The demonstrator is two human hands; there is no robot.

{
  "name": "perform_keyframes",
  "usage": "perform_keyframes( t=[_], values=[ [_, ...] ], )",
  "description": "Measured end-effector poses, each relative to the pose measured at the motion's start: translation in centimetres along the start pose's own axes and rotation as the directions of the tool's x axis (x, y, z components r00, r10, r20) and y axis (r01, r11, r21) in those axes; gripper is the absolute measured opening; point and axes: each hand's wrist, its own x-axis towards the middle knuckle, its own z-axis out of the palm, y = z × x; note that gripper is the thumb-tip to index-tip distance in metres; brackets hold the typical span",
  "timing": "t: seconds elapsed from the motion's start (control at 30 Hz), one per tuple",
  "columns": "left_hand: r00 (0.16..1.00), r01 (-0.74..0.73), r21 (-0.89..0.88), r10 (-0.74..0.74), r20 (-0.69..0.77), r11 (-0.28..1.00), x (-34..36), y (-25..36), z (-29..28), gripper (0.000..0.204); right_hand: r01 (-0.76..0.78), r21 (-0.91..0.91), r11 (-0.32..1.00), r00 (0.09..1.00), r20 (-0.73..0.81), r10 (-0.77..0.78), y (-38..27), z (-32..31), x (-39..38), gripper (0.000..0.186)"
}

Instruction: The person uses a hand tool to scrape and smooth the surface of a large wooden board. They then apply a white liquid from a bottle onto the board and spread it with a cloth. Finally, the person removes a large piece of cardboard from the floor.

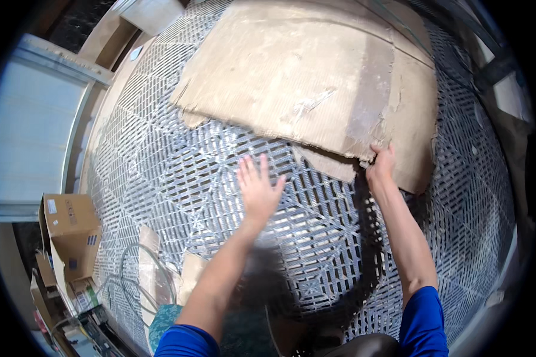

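A large, worn sheet of cardboard (280, 71) with torn edges lies over the grated floor ahead of me. My right hand (380, 163) pinches its near edge, right of the middle, where the cardboard is ragged. A strip of clear tape (312, 102) clings to the sheet's surface. Short of that near edge, my left hand (259, 187) hovers above the grating with its fingers spread, holding nothing. Beneath the edge, between my hands, a torn cardboard flap (330, 163) sticks out.
The floor is a grey slotted grating (178, 172). An opened cardboard box (71, 217) stands at the left, with a loop of cable (125, 268) near it. Farther left is a pale blue panel (30, 119). Dark bars (488, 65) run along the far right.
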Motion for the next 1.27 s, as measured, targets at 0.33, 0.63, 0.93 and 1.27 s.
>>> perform_keyframes(
  t=[0.33,0.63,0.93,1.27],
  values=[
    [0.999,-0.047,-0.168,0.049,0.009,0.985,1.5,0.7,-0.6,0.081,0.305,-0.140,0.942,0.948,-0.047,-0.314,-9.9,10.8,25.8,0.045],
    [1.000,0.021,-0.115,-0.021,0.004,0.993,0.5,-0.2,-1.0,0.081,0.191,-0.121,0.974,0.981,0.035,-0.188,-11.1,-8.7,10.0,0.064],
    [0.998,0.002,-0.120,0.005,0.060,0.993,1.2,0.7,-1.5,0.082,0.196,0.048,0.979,0.978,-0.083,-0.192,-10.0,-2.6,12.9,0.054],
    [0.996,0.070,-0.123,-0.062,0.065,0.990,-0.2,-1.1,-0.9,0.084,-0.075,-0.512,0.855,0.932,0.270,0.244,-12.8,3.5,22.0,0.083]
  ],
)
